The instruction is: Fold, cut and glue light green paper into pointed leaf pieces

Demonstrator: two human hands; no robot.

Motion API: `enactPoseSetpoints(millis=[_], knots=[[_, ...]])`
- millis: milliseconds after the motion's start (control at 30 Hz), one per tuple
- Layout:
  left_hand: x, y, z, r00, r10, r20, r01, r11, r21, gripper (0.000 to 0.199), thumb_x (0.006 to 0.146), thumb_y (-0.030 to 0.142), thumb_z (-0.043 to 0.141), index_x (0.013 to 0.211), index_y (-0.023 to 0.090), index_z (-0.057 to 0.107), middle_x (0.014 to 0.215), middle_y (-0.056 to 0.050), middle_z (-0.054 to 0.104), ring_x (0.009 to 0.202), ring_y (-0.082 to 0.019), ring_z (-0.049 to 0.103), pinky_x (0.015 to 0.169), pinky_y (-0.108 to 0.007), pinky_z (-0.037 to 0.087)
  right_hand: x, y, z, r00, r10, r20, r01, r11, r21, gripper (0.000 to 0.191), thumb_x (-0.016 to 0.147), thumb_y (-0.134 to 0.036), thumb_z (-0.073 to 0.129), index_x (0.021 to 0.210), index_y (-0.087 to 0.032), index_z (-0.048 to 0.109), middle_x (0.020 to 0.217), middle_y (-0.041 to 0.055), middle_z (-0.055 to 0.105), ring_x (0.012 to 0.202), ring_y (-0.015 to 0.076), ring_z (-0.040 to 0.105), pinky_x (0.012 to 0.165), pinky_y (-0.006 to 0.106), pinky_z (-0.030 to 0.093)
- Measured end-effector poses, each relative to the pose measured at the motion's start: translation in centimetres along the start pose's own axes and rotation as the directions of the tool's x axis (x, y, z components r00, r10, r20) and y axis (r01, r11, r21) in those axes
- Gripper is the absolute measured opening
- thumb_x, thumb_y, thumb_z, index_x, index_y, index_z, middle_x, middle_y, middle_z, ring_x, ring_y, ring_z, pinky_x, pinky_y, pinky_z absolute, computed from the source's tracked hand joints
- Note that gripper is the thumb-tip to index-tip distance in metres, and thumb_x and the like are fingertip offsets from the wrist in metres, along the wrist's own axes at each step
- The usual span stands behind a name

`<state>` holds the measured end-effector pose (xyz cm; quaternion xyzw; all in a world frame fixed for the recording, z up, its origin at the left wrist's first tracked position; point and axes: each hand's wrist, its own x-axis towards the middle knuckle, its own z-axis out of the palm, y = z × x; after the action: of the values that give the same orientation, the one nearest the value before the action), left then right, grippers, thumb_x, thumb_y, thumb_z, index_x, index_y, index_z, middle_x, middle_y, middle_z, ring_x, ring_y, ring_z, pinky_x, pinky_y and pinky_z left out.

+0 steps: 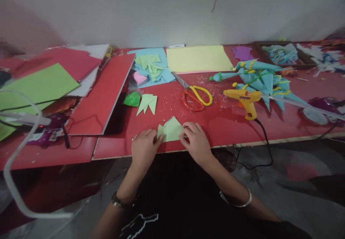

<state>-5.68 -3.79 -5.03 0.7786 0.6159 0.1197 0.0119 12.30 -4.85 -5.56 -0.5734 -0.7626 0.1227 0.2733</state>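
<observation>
With the clock centred on the pale green paper (173, 130) and twelve pointing at the wall, a silvery bangle (249, 199) circles the right forearm at about five o'clock. The left hand (145, 146) comes in from eight, its thumb and fingers closed on the paper's nine-o'clock edge. The right hand (196, 141) pinches the three-o'clock edge, fingertips bunched together. The paper lies between them near the front edge of the red table (218, 126), one corner pointing to twelve.

Just beyond, between ten and eleven, are notched green cut-outs (151, 104). Yellow-and-red-handled scissors (198, 96) rest at one o'clock, and a yellow glue gun (244, 97) at two. A red board (105, 92) slants at ten. Farther out, green strips (149, 65) are heaped at eleven, yellow sheets (199, 59) lie between twelve and one, and blue paper shapes (266, 83) pile up at two, past the glue gun.
</observation>
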Motion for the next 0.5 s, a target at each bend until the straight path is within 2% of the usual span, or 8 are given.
enactPoseSetpoints(millis=[100,167,233,300,400,500], knots=[[-0.4,-0.4,0.1,0.982,0.047,-0.181,-0.048,0.999,-0.002,0.023,0.078,0.04,0.054,0.08,0.017,0.057,0.086,-0.008,0.059,0.077,-0.019,0.054,0.067,-0.029,0.039,0.0,0.0,0.1,1.0,0.0,0.004,0.0,1.0,-0.012,0.014,0.08,-0.017,0.049,0.066,-0.019,0.052,0.092,0.0061,0.057,0.078,0.0196,0.046,0.071,0.034,0.042],[-0.8,-0.4,0.2,0.947,0.21,-0.243,-0.205,0.978,0.046,0.025,0.079,0.036,0.055,0.098,0.02,0.058,0.103,-0.009,0.057,0.089,-0.02,0.054,0.077,-0.031,0.04,0.0,-0.1,0.1,1.0,0.004,0.007,-0.004,1.0,-0.021,0.014,0.079,-0.015,0.049,0.066,-0.019,0.052,0.093,0.0063,0.058,0.078,0.02,0.046,0.07,0.034,0.042],[-1.3,-0.2,0.2,0.901,0.405,-0.159,-0.398,0.915,0.07,0.027,0.081,0.03,0.053,0.108,0.027,0.056,0.108,-0.005,0.058,0.092,-0.019,0.054,0.083,-0.031,0.038,0.0,-0.1,0.0,1.0,0.005,0.014,-0.005,1.0,-0.027,0.014,0.079,-0.014,0.049,0.066,-0.019,0.052,0.094,0.0065,0.058,0.079,0.0203,0.046,0.07,0.034,0.042],[-1.8,0.3,0.2,0.859,0.512,-0.018,-0.512,0.859,0.022,0.031,0.081,0.029,0.053,0.112,0.031,0.054,0.11,-0.002,0.059,0.093,-0.017,0.054,0.086,-0.031,0.037,0.0,-0.2,0.0,1.0,0.007,0.02,-0.006,1.0,-0.03,0.014,0.079,-0.014,0.049,0.066,-0.019,0.053,0.094,0.0065,0.058,0.08,0.0204,0.046,0.071,0.035,0.042],[-2.2,0.9,0.3,0.849,0.52,0.097,-0.517,0.854,-0.048,0.038,0.08,0.036,0.053,0.117,0.03,0.051,0.113,-0.003,0.058,0.094,-0.018,0.055,0.087,-0.031,0.038,0.1,-0.2,0.0,1.0,0.009,0.017,-0.009,0.999,-0.036,0.015,0.08,-0.015,0.048,0.067,-0.019,0.053,0.095,0.0064,0.058,0.08,0.0203,0.046,0.072,0.035,0.042],[-2.3,1.1,0.4,0.855,0.514,0.07,-0.51,0.858,-0.066,0.041,0.08,0.038,0.053,0.119,0.028,0.05,0.113,-0.003,0.059,0.095,-0.018,0.055,0.086,-0.03,0.038,0.1,-0.2,0.0,1.0,0.011,0.023,-0.01,0.999,-0.049,0.013,0.08,-0.016,0.049,0.068,-0.019,0.054,0.096,0.0063,0.058,0.08,0.0205,0.046,0.072,0.035,0.042]])
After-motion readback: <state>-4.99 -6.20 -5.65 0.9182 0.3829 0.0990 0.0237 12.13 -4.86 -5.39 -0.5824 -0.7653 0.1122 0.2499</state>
